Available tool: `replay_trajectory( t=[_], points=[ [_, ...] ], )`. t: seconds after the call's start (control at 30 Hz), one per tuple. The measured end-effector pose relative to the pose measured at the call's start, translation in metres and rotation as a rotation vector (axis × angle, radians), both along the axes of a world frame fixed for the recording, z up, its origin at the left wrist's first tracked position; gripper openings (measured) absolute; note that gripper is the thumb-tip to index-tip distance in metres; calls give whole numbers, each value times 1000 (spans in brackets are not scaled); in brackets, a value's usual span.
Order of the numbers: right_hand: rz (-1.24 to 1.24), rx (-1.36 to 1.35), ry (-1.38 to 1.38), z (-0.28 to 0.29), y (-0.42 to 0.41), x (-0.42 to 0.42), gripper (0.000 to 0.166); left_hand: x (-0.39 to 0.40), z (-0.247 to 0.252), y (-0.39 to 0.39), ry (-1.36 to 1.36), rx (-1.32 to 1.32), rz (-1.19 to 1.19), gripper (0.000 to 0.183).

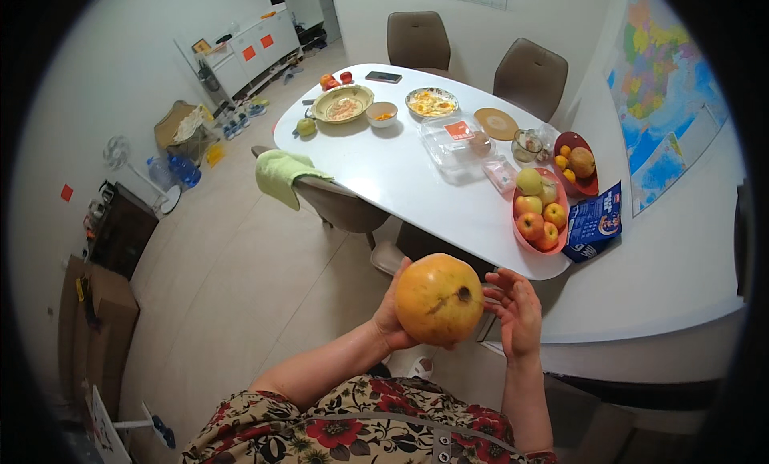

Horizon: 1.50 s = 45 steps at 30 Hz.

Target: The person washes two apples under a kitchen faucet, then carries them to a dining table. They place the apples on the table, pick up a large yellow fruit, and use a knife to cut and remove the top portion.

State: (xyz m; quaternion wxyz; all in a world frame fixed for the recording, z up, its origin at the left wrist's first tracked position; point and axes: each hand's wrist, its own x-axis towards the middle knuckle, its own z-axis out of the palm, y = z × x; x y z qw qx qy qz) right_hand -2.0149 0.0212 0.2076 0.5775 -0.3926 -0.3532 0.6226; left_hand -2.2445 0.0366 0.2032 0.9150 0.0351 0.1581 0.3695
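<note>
A large round yellow-orange fruit (pixel 437 302), melon-like, with a dark spot and a brown scar on its skin, is held up in front of my body. My left hand (pixel 392 320) cups it from the left and below; part of that hand is hidden behind it. At the fruit's right side is my right hand (pixel 515 311), fingers spread and bent, the fingertips touching or almost touching the skin. Beyond the hands stands a white table (pixel 372 164). On its near right end sits a pink basket (pixel 515 227) of apples and other fruit.
A red basket (pixel 592 185) with fruit and a blue package (pixel 595 224) stand at right. Clear plastic boxes (pixel 447 152), a small bowl (pixel 382 116), a large basin (pixel 342 103) and a plate of food (pixel 431 102) occupy the table. A chair (pixel 342 209) bears a green towel (pixel 285 173).
</note>
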Motion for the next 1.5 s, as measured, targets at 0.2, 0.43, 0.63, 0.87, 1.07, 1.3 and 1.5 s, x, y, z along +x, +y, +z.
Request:
replay_trajectory(
  t=[0.2, 0.43, 0.63, 0.87, 1.07, 1.3, 1.5],
  points=[
    [-90, 253, -155, 34, -11, -42, 41, -13, 5, -6, 64, 53, -102, 84],
    [-135, 160, -265, 27, 1, -88, 38, -120, -35, -3, -115, 0, -115, 95],
    [-291, 28, -257, 7, 12, -88, 41, -176, -23, 2, -506, -25, 15, 91],
    [-242, -43, -237, -12, 38, -97, 44, -199, -49, -2, -404, -44, 175, 86],
    [-179, -85, -210, -33, 72, -94, 43, -182, -48, 17, -376, -34, 117, 98],
    [-65, -146, -259, -41, 111, -118, 37, -198, -50, 33, -352, -131, 186, 96],
    [-275, -120, -462, -53, 186, -84, 35, -233, -46, 78, -359, -149, 172, 93]
  ],
)
